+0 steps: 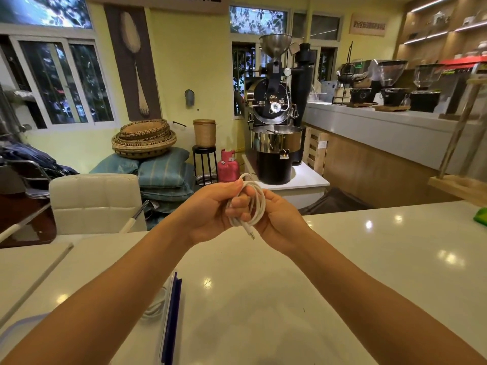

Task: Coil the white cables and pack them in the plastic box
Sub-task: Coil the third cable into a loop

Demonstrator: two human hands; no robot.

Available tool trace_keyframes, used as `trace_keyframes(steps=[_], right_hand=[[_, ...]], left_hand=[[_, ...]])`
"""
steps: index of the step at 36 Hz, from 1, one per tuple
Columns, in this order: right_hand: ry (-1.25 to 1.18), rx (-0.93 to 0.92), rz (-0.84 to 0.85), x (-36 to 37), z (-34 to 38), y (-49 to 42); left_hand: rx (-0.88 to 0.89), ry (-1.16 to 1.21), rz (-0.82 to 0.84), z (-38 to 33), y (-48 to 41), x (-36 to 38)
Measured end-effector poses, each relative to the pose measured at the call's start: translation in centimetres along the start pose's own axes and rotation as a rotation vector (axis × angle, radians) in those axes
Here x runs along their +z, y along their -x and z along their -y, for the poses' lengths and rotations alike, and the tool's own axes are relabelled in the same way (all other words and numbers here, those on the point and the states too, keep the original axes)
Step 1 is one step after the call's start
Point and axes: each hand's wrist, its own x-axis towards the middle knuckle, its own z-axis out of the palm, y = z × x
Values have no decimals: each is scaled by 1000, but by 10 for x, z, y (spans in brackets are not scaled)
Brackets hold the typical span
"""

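A white cable [259, 204] is wound into a small coil and held in the air above the white table [263, 285]. My left hand [210, 209] grips the coil with its fingers curled through the loops. My right hand [279, 219] holds the coil's right side from behind. The cable's plug end [250, 233] hangs free below the coil. The plastic box [170, 320], clear with a dark blue rim, sits on the table under my left forearm, which hides most of it. Another coiled white cable [155, 306] lies inside it.
A white padded chair [96, 202] stands past the table's far left edge. A thin white rod [37, 283] lies on the table at the left. Something green [481, 217] sits at the right edge. Behind are a coffee roaster [275, 114] and a counter.
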Motion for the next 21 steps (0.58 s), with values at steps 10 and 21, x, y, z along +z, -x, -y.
trace_keyframes(steps=[10,21], right_hand=[[-62,14,22,8,5,2],[26,3,30,14,10,6]], left_hand=[[-56,-132,-72,-12,-1,-4],[-65,-126,-253,-18,-1,-8]])
